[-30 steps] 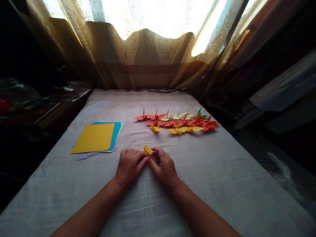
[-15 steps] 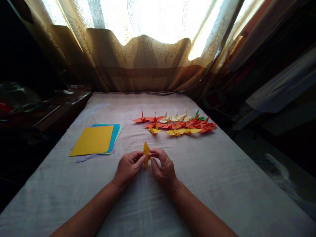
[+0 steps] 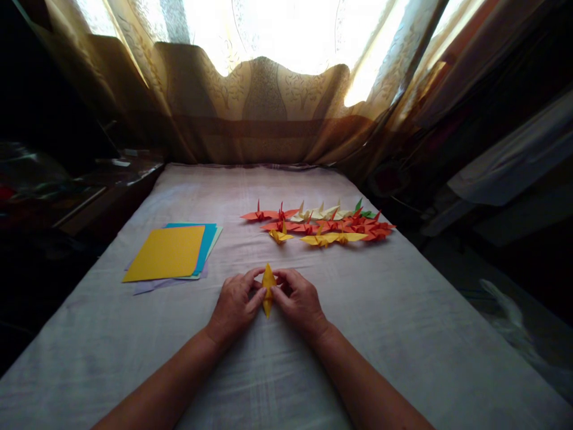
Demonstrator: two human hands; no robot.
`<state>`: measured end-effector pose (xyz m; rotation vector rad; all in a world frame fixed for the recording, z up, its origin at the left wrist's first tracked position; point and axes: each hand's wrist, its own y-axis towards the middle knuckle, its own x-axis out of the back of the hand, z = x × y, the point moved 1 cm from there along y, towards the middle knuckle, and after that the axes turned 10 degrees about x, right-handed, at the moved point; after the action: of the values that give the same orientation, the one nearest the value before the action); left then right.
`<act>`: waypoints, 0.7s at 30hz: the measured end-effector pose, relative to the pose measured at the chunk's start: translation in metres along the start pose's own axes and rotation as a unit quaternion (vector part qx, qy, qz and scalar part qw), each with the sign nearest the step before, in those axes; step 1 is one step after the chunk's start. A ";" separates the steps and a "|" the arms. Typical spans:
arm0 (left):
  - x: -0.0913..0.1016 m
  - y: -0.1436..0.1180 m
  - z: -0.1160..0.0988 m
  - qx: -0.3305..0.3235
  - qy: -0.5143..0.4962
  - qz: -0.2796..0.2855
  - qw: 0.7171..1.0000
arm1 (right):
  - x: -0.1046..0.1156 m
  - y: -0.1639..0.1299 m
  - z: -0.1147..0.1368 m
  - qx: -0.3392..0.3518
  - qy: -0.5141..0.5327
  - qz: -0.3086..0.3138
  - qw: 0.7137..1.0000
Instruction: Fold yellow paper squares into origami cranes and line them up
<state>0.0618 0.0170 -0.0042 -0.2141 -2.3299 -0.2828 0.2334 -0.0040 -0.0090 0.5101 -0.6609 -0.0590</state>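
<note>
Between my two hands stands a small piece of folded yellow paper (image 3: pixel 268 280), a narrow diamond pointed at top and bottom. My left hand (image 3: pixel 236 301) pinches its left side between thumb and fingers. On the other side, my right hand (image 3: pixel 301 301) grips it the same way, thumb toward me. Some fingertips are hidden behind the paper. Just beyond my hands lies a yellow paper crane (image 3: pixel 280 237), with more yellow cranes (image 3: pixel 331 239) to its right.
Red-orange cranes (image 3: pixel 308 227), cream cranes (image 3: pixel 320 213) and a green crane (image 3: pixel 364 212) stand in rows behind. At left lies a stack of square paper, a yellow sheet (image 3: pixel 165 254) over a blue one (image 3: pixel 207 245). A pale cloth (image 3: pixel 111 358) covers the surface; a curtain (image 3: pixel 264 101) hangs beyond.
The folded paper has turned to show its broader face and sits slightly lower. My right thumb has come onto it, and both hands now grip it from the sides.
</note>
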 end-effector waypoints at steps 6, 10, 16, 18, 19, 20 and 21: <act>0.000 0.000 -0.001 -0.018 0.042 -0.025 0.999 | -0.001 0.000 -0.001 -0.002 -0.023 0.028 0.999; 0.001 0.002 -0.001 -0.006 0.038 -0.015 0.999 | -0.001 0.000 -0.003 0.006 -0.047 0.029 0.998; 0.000 0.004 -0.001 0.009 0.036 -0.006 0.999 | -0.003 0.000 -0.006 0.014 -0.066 0.020 0.998; -0.001 0.003 -0.001 0.003 0.034 -0.007 0.999 | -0.002 0.000 -0.008 0.011 -0.060 0.021 0.998; 0.000 0.003 -0.002 -0.001 0.034 -0.008 0.999 | -0.002 0.000 -0.010 0.011 -0.056 0.022 0.998; 0.000 0.003 -0.002 -0.005 0.035 -0.007 0.999 | -0.001 -0.001 -0.011 0.014 -0.051 0.025 0.998; 0.000 0.003 -0.002 -0.008 0.037 -0.006 0.999 | 0.000 -0.001 -0.013 0.019 -0.044 0.030 0.998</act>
<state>0.0635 0.0190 -0.0025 -0.1958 -2.2574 -0.3106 0.2410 0.0004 -0.0179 0.5260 -0.7633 -0.0132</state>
